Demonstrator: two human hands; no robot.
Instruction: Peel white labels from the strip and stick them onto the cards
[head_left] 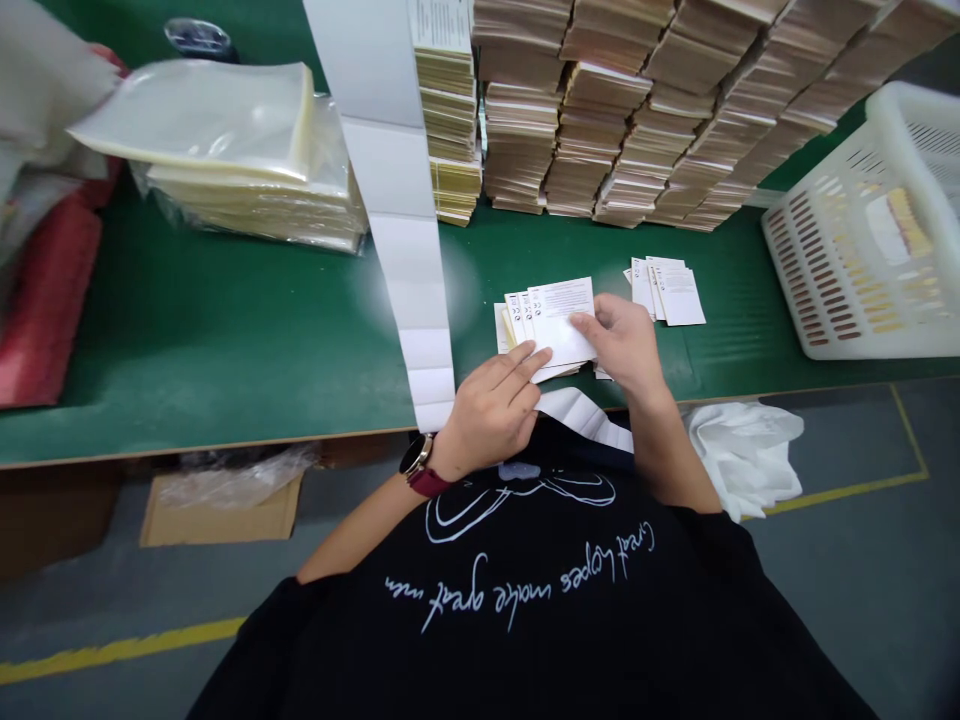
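Note:
A fanned set of white printed cards (564, 300) is at the front of the green table. My right hand (628, 340) grips the cards at their right edge, its thumb on top. My left hand (499, 405), with a watch at the wrist, rests its outstretched fingers on the lower left of the cards; its thumb is out of sight. To the right of my right hand lies a smaller spread of similar cards (675, 290). A long, creased white paper strip (401, 210) runs down the table, left of my left hand.
Tall stacks of cards (600, 140) line the back. A white plastic basket (840, 240) stands at the right. Clear plastic bags (225, 130) are piled at the left, near red wrapping (45, 300). The green table (225, 340) ends just before my body; a white bag (742, 450) lies below.

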